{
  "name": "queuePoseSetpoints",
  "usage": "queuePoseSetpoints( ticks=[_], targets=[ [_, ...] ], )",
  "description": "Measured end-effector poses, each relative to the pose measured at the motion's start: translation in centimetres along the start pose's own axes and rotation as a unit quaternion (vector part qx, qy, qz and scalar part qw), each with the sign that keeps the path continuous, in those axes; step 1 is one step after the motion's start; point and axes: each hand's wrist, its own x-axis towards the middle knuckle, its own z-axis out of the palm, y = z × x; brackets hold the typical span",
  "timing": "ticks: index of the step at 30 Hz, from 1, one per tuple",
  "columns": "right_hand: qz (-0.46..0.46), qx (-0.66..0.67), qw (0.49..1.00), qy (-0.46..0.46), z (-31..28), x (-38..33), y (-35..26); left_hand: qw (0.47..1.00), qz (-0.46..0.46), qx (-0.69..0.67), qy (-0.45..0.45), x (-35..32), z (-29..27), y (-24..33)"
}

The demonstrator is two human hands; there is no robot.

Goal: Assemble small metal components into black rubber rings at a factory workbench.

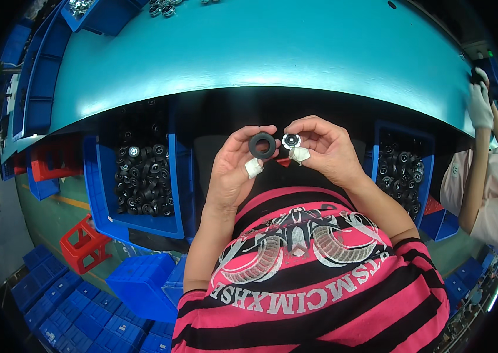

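The teal surface (260, 53) arcs across the upper half of the view, with blue trays along its far left edge. Below its near edge, a blue bin (134, 226) on the person's left holds a heap of small black wheel-like parts (143, 179); a second blue bin (422, 141) on the right holds more of the same. A red crate (84, 244) and stacks of blue crates (66, 300) sit on the floor at lower left. A co-worker's gloved hand (480, 103) shows at the right rim, well apart from the work. The person's left hand (234, 170) is pinched on a black ring (262, 146), held face-on between thumb and fingers, with white tape around the thumb tip. The right hand (325, 147) is pinched on a small silver disc (290, 140), also with a taped thumb tip. Ring and disc are held side by side, just beside each other, below the surface's near edge and above the person's striped shirt; whether they touch cannot be told.
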Motion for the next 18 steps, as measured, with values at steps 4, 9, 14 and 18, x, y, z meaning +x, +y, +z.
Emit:
queuePoseSetpoints(
  ticks=[4,9,14,18],
  targets=[
    [0.016,-0.012,1.0,-0.003,-0.05,0.07,0.06,1.0,-0.002,-0.019,-0.007,-0.01,-0.13,-0.03],
    [-0.015,-0.06,0.998,-0.004,-0.27,0.14,-0.1,0.999,-0.011,-0.033,-0.006,-0.16,-0.36,-0.04],
    [-0.017,-0.013,1.0,0.014,-0.11,0.05,0.09,1.0,-0.014,-0.019,-0.01,-0.14,-0.24,-0.05],
    [-0.029,-0.012,0.999,0.014,0.37,-0.31,0.21,0.999,-0.012,0.037,0.0,-0.1,0.59,0.02]
  ],
)
